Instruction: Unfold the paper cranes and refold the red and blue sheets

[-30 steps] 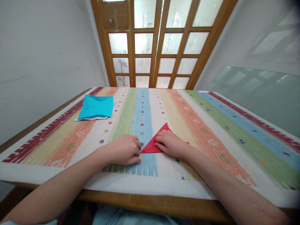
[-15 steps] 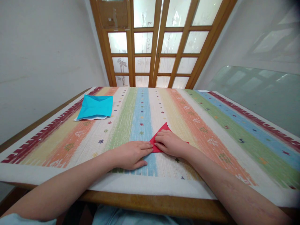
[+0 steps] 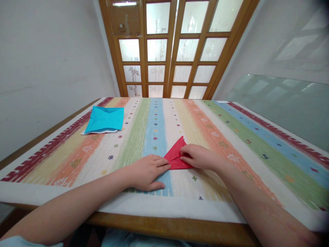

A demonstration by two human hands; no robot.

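Observation:
A folded red sheet of paper [image 3: 177,151] lies on the striped tablecloth in front of me, roughly a triangle with its tip pointing away. A crease line or flap edge runs across its middle. My left hand [image 3: 149,172] rests flat on the cloth, fingers stretched out, their tips on the paper's left corner. On the paper's right part, my right hand [image 3: 199,156] has thumb and forefinger drawn together at the fold, the other fingers curled. The paper's right corner is hidden beneath that hand.
Blue paper [image 3: 106,119] with a white layer underneath lies at the back left of the table. The striped tablecloth [image 3: 133,144] covers the tabletop, whose wooden edge [image 3: 164,220] is close to my body. Beyond stand glass-paned wooden doors [image 3: 169,48]; a glass panel [image 3: 280,106] leans at right.
My right hand has slid right across the red paper, uncovering its middle and the line on it. My left hand stays nearly where it was. The view has tilted slightly.

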